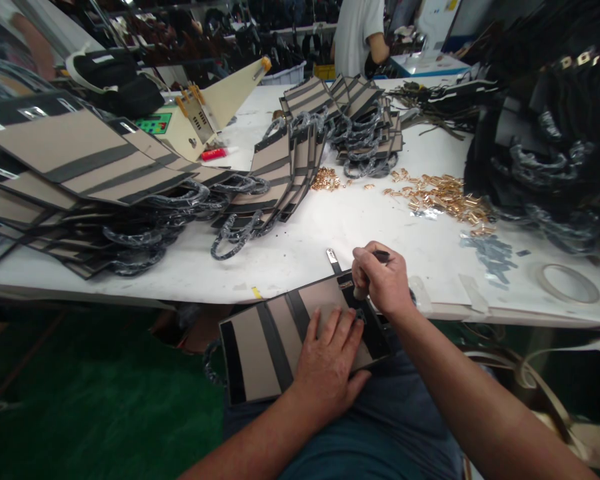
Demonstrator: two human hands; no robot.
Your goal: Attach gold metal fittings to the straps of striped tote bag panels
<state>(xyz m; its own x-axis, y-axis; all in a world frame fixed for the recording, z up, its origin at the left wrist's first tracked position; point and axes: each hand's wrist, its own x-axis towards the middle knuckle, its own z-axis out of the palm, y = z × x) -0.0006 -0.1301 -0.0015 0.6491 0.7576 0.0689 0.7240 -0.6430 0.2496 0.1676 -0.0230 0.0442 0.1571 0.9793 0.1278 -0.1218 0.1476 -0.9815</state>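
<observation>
A flat taupe and black bag panel [250, 360] lies slanted over my lap, its far edge against the table. My left hand [327, 367] rests flat on it with the fingers spread. My right hand [383, 277] is closed in a fist over the panel's black right end, gripping a dark-handled tool [381, 256]; only its top end shows clearly, so its kind cannot be told. Beside the fist, a small metal fitting [347, 285] is set in the black strip. A black strap with a metal tip [331, 257] sticks out past the panel's far edge. A wrapped handle [213, 363] hangs at its left end.
Stacked bag panels [115, 153] with plastic-wrapped handles fill the table's left side. Gold-coloured metal fittings [440, 197] lie scattered near grey strips [493, 257] and a tape roll [567, 283]. Black bag pieces [545, 147] are heaped right. Beyond the white table [300, 267] stands another person [357, 40].
</observation>
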